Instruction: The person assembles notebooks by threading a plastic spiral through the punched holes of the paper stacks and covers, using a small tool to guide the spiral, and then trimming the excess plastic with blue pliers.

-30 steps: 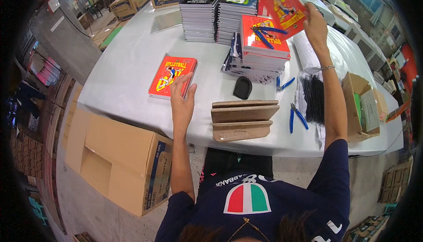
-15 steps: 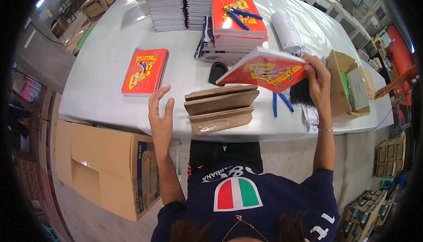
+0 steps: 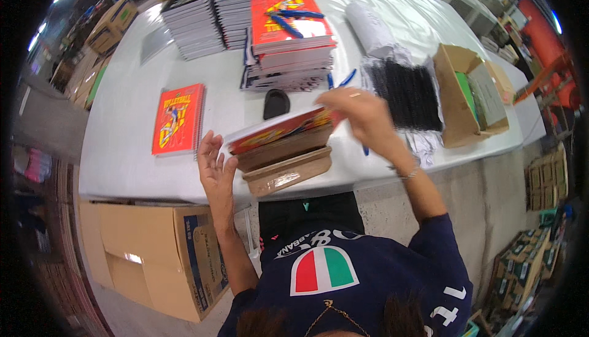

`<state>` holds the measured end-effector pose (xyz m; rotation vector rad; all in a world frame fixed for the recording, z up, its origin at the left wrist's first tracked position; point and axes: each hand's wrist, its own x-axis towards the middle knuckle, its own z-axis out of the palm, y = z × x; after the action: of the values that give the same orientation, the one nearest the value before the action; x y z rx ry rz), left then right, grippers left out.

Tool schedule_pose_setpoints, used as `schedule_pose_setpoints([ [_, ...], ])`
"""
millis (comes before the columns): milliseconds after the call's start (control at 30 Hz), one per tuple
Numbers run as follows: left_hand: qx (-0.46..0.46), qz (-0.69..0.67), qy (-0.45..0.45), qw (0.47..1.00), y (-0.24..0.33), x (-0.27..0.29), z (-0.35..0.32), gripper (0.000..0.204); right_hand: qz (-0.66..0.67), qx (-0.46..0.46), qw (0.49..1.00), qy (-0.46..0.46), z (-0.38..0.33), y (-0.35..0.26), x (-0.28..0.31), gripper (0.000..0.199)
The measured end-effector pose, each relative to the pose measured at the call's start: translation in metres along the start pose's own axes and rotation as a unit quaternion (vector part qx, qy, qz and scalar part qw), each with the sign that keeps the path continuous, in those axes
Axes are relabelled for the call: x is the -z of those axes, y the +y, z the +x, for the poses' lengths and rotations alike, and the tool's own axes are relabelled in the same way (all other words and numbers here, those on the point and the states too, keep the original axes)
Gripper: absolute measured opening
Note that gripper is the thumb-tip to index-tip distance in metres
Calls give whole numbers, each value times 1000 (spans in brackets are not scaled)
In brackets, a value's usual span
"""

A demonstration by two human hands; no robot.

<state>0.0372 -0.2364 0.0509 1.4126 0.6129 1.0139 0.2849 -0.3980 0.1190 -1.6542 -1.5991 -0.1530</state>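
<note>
My right hand [image 3: 362, 116] grips the right end of a red notebook [image 3: 276, 130] and holds it flat on top of a short stack of brown cardboard-backed pads [image 3: 285, 162] at the table's near edge. My left hand [image 3: 215, 164] has its fingers spread and touches the notebook's left end and the side of the stack. Another red spiral notebook [image 3: 178, 118] lies flat on the white table [image 3: 123, 153] to the left.
Tall stacks of notebooks [image 3: 288, 42] stand behind, with blue pliers [image 3: 288, 21] on top. A black object [image 3: 276, 103], black binding coils [image 3: 405, 91] and an open small carton [image 3: 466, 91] lie right. A large cardboard box [image 3: 153, 257] stands on the floor left.
My right hand has brought the red notebook down from the air and laid it on the brown stack. My left hand moved from the left notebook to the stack.
</note>
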Motion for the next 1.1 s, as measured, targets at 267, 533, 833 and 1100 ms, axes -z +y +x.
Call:
schedule_pose_setpoints([
  [267, 36, 58, -90, 994, -21, 11, 17, 67, -59, -12, 994, 94, -12, 24, -13, 36],
  [533, -13, 78, -115, 990, -23, 19, 50, 72, -330, -458, 817, 121, -152, 137, 58, 36],
  [833, -67, 16, -68, 995, -13, -2, 48, 65, -230, -453, 834, 215, -162, 143, 67, 16],
  [1100, -96, 24, -29, 995, -12, -12, 37, 67, -31, -390, 825, 408, -146, 131, 93, 16],
])
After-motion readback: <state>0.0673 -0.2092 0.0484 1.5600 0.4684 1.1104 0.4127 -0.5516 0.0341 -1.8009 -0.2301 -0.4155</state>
